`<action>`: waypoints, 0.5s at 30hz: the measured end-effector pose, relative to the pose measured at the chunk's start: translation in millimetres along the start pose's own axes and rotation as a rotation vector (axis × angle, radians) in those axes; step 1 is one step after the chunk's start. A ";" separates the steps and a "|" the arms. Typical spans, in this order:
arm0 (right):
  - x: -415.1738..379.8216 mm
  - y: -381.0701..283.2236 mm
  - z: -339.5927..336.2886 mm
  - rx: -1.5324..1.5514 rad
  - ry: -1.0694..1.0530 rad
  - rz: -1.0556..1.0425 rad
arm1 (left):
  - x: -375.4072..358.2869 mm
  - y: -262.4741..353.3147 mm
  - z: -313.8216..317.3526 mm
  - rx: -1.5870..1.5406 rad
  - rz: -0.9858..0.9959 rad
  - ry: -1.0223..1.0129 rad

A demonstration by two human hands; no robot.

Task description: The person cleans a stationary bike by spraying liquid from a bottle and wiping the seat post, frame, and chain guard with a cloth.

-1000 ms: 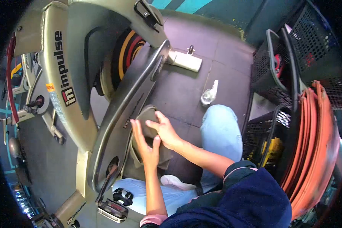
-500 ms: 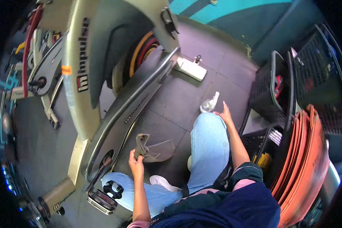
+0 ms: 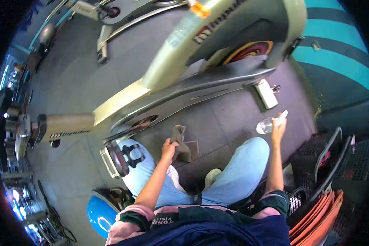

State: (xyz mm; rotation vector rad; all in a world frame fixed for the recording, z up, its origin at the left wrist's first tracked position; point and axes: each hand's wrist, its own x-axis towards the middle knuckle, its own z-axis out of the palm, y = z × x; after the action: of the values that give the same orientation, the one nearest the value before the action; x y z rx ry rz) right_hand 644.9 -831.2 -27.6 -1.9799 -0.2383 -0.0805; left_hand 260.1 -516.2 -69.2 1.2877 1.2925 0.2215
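Observation:
My left hand (image 3: pixel 168 150) is closed on a grey-brown cloth (image 3: pixel 184 146), which hangs between my knees over the dark floor. Beyond my right knee, my right hand (image 3: pixel 278 130) grips a clear spray bottle (image 3: pixel 265 126) by its white trigger head (image 3: pixel 281 118). The bottle is tilted, its clear body pointing left. An exercise bike (image 3: pixel 184 94) with a dark side panel and pale frame stands in front of my hands. Its pedal (image 3: pixel 114 160) with a black strap is beside my left knee.
Black mesh baskets (image 3: pixel 311 158) and a stack of orange flat discs (image 3: pixel 317 219) stand to my right. A blue ball-like object (image 3: pixel 100 213) lies at lower left. The bike's white foot (image 3: pixel 266 93) rests near the teal-striped wall (image 3: pixel 336 61). Another bike (image 3: pixel 104 41) stands farther back.
My right hand has gone from reaching beside the spray bottle to gripping its head. The cloth stays in my left hand. The view has turned, swinging the bike across the front.

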 end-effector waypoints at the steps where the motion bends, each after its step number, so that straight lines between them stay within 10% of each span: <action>1: 4.5 -36.1 2.0 0.019 0.015 -0.058 | -5.7 8.0 3.2 -0.070 -0.099 0.018; 8: -38.1 -175.6 45.7 0.232 -0.326 -0.378 | 14.1 -30.6 10.2 -0.416 -0.247 0.016; 15: -172.2 -177.5 189.6 0.553 -0.803 0.203 | 21.3 -56.2 8.4 -0.315 -0.357 0.145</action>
State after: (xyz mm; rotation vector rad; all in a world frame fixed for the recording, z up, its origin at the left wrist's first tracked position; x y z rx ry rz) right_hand 430.4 -611.5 25.4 -1.3829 -0.5079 0.8383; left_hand 245.9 -525.5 -127.4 0.7707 1.5183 0.2563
